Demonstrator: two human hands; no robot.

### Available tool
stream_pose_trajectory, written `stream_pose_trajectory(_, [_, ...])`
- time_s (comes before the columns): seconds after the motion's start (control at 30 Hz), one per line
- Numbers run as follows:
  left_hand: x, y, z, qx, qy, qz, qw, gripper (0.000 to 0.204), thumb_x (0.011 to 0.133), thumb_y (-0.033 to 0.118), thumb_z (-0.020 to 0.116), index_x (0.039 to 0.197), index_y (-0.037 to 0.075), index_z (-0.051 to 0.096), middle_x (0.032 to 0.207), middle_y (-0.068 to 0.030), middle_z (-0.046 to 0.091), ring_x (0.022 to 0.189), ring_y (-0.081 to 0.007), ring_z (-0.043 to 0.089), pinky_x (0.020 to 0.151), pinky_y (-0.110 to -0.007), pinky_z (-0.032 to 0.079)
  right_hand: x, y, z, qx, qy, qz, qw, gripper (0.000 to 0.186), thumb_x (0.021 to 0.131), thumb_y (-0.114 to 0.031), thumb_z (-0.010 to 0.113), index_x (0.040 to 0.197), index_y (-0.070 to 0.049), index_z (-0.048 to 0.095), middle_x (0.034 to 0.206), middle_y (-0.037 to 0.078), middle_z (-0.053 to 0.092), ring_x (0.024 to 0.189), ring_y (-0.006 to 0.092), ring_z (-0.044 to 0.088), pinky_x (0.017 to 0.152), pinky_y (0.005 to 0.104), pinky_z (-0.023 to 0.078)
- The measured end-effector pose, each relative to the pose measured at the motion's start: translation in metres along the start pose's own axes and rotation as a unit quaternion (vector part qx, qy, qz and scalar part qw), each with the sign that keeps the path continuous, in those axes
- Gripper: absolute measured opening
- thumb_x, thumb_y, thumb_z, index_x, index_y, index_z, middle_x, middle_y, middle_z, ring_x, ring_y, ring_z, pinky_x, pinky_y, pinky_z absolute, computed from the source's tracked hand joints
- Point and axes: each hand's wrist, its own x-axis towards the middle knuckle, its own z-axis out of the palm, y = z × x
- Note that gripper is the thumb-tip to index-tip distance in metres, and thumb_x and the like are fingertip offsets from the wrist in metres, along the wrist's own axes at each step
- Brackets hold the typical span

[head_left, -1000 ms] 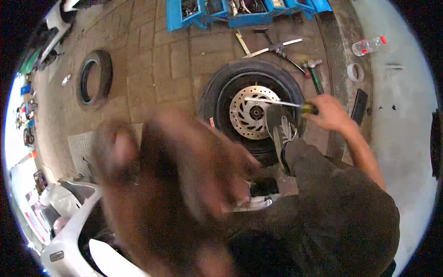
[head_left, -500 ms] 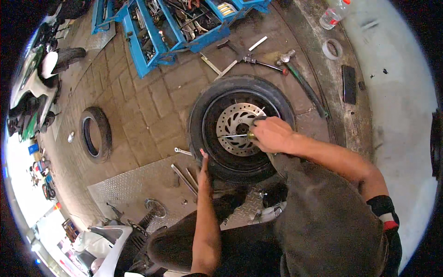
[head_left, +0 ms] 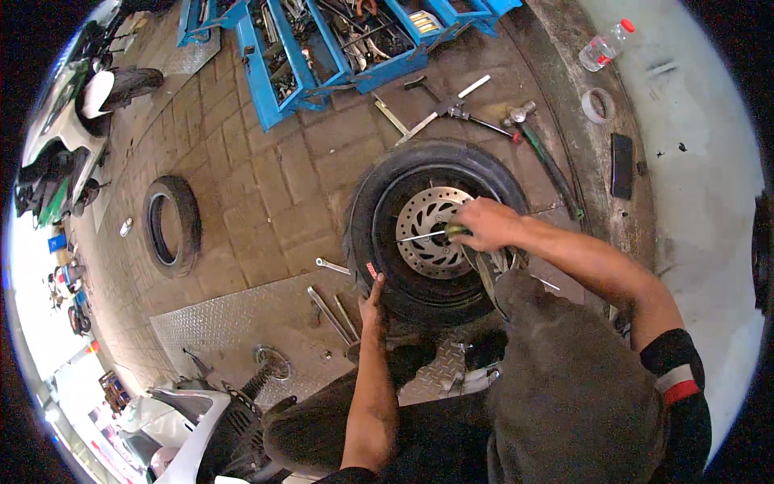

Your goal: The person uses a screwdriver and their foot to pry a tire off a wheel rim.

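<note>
1. The toolbox (head_left: 322, 48), blue with its trays folded out, sits on the paving at the top; it holds a jumble of hand tools, too tangled to tell apart.
2. The wheel (head_left: 439, 234) lies flat on the floor in front of the person, disc (head_left: 431, 234) facing up.
3. The left hand (head_left: 372, 300) rests on the near edge of the tyre, fingers stretched out and holding nothing (it seems to steady the wheel).
4. The right hand (head_left: 488, 224) is clenched round the handle of a screwdriver (head_left: 427, 235), whose shaft lies across the disc toward the hub.
5. By my reading the step is working at the hub with the tip; next it needs the tip seated squarely and the wheel kept from shifting.
</note>
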Motion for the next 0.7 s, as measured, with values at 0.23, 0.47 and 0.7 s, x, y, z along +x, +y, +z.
stream_pose_trajectory(0.23, [-0.041, 0.028, 0.017, 0.008, 0.013, 0.054, 0.998, 0.123, 0.069, 0.052, 0.09, 0.146, -0.02, 0.027, 0.141, -0.0283, 0.049, 0.124, -0.0359, 0.056, 0.103, -0.043, 0.047, 0.014, -0.01, 0.001, 0.024, -0.005, 0.039, 0.999, 0.037, 0.084, -0.035, 0.071, 0.111, -0.011, 0.072, 0.096, 0.023, 0.071, 0.091, 0.0431, 0.068, 0.085, 0.0516, 0.055])
stream_pose_trajectory(0.47, [-0.047, 0.014, 0.05, -0.001, 0.152, 0.233, 0.961, 0.096, 0.082, 0.056, 0.08, 0.139, -0.014, 0.047, 0.138, -0.025, 0.056, 0.124, -0.0344, 0.056, 0.107, -0.041, 0.041, 0.001, -0.023, -0.003, 0.209, 0.182, -0.002, 0.961, 0.045, 0.089, -0.034, 0.069, 0.119, -0.001, 0.07, 0.116, 0.02, 0.069, 0.119, 0.0323, 0.062, 0.107, 0.0408, 0.043])
stream_pose_trajectory(0.7, [-0.053, 0.021, 0.067, 0.077, 0.269, 0.232, 0.931, 0.09, 0.089, 0.063, 0.067, 0.134, -0.014, 0.052, 0.129, -0.0322, 0.059, 0.121, -0.0434, 0.057, 0.105, -0.046, 0.042, 0.046, -0.101, -0.041, 0.209, 0.058, -0.232, 0.948, 0.028, 0.083, -0.03, 0.071, 0.099, -0.007, 0.07, 0.096, 0.009, 0.068, 0.085, 0.0342, 0.067, 0.078, 0.0428, 0.055])
